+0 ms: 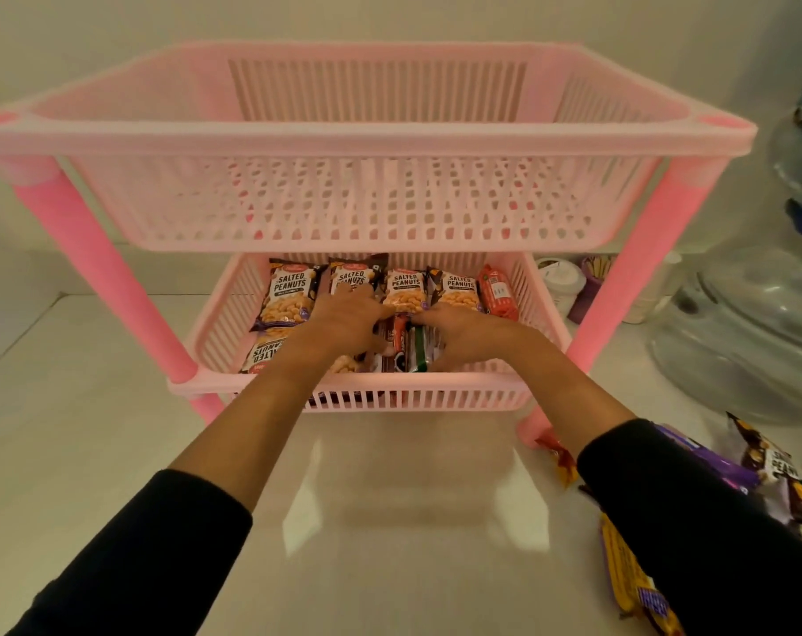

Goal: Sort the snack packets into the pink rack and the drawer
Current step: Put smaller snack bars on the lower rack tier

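- Left hand [344, 321] and right hand [465, 335], lower basket [344, 386] of pink rack [367, 130]; each grip grasping dark packets [406, 346] between them, labels unreadable.
- Beyond the fingertips: salted peanut packets [288, 296], one partly covered.
- Loose packets [775, 470] on desk [114, 429], behind right sleeve, cut off.

Slotted matt plastic pink rack [367, 135]; glossy foil snack packets [288, 296].
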### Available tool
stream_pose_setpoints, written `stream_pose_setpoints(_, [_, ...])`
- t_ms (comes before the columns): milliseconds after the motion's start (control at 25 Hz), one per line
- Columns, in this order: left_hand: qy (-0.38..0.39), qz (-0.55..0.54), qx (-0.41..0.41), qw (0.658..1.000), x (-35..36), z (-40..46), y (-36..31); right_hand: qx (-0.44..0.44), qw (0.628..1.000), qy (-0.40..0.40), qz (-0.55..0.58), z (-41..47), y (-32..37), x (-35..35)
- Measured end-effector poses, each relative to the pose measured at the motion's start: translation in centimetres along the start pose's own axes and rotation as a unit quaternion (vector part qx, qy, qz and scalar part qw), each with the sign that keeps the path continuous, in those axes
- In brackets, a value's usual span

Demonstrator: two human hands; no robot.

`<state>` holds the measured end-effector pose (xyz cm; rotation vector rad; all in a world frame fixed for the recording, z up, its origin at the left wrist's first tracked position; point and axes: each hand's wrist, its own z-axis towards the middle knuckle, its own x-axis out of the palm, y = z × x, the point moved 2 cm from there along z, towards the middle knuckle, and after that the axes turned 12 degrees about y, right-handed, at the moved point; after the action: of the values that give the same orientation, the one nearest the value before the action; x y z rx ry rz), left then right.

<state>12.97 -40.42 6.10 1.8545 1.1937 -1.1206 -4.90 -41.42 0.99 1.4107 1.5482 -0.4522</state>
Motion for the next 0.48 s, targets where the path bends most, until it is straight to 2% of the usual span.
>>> stream_pose_setpoints(120, [0.018,0.002,0.032,0.999,1.3,0.1,1.0,-0.016,1.0,0.008,0.006,-0.7,0.4,-0.2])
stream_pose_setpoints(320, [0.015,-0.02,0.026,0.999,1.5,-0.1,1.2,-0.03,0.999,-0.012,0.023,-2.7,1.3,-0.7])
stream_pose_setpoints(400, [-0.006,-0.055,0.021,0.998,1.5,-0.9,1.2,-0.03,0.997,-0.063,0.043,-4.8,2.1,-1.5])
stream_pose_setpoints(480, [-0.067,-0.118,0.024,0.99,1.3,-2.2,0.6,-0.041,0.983,-0.146,0.105,-7.7,2.7,-2.0])
